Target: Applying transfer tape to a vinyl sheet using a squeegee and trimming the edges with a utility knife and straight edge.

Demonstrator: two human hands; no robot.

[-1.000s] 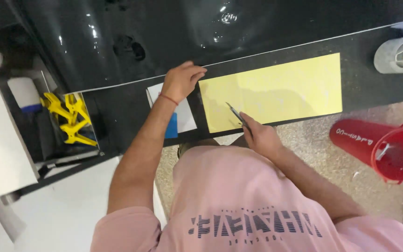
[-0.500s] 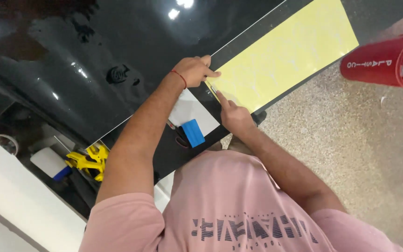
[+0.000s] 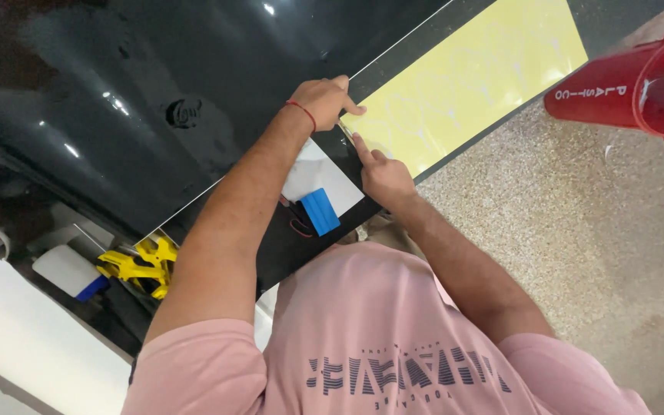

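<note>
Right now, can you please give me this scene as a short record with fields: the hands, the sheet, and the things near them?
left hand: left hand rests on the corner of the yellow sheet, fingers bent
right hand: right hand presses the sheet's near edge, forefinger stretched; whether it holds a tool cannot be told
surface: dark work board beside a glossy black panel
near the hands: blue squeegee on a white sheet
left side: yellow clamps
upper right: red bucket on the speckled floor
</note>
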